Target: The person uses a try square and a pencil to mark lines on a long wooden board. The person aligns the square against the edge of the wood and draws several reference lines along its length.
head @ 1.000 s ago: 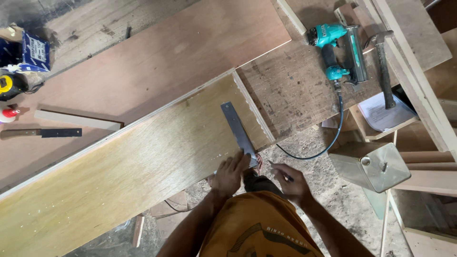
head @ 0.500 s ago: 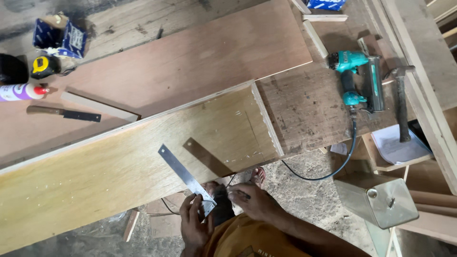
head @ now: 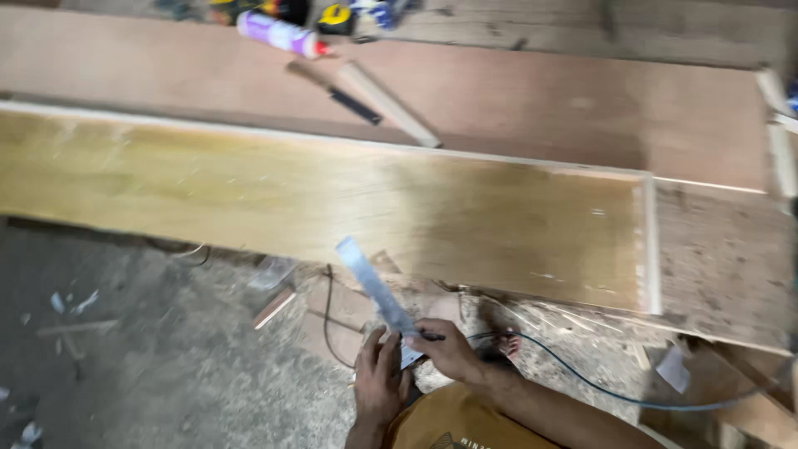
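Steel square blade [head: 374, 291], flat and grey, held off the near edge of the pale plywood board [head: 332, 208], tilted with its free end pointing up toward that board. Left hand [head: 380, 384] has its grip closed around the lower end of the blade, fingers wrapped on it. Right hand [head: 449, 349] sits just beside the left, touching the same end; its grip is pinched on a dark pencil [head: 428, 337] (small and blurred, only the dark tip shows).

Beyond the pale board, a reddish plywood sheet [head: 540, 100] lies on the bench [head: 731, 266]. On that sheet, far side from the pale board: a wood strip [head: 389, 106], a dark-bladed knife [head: 337, 91], a purple and white bottle [head: 278, 35]. A blue hose [head: 582, 378] runs below the pale board, right of the hands. Floor [head: 150, 349] beneath is dusty with scraps.
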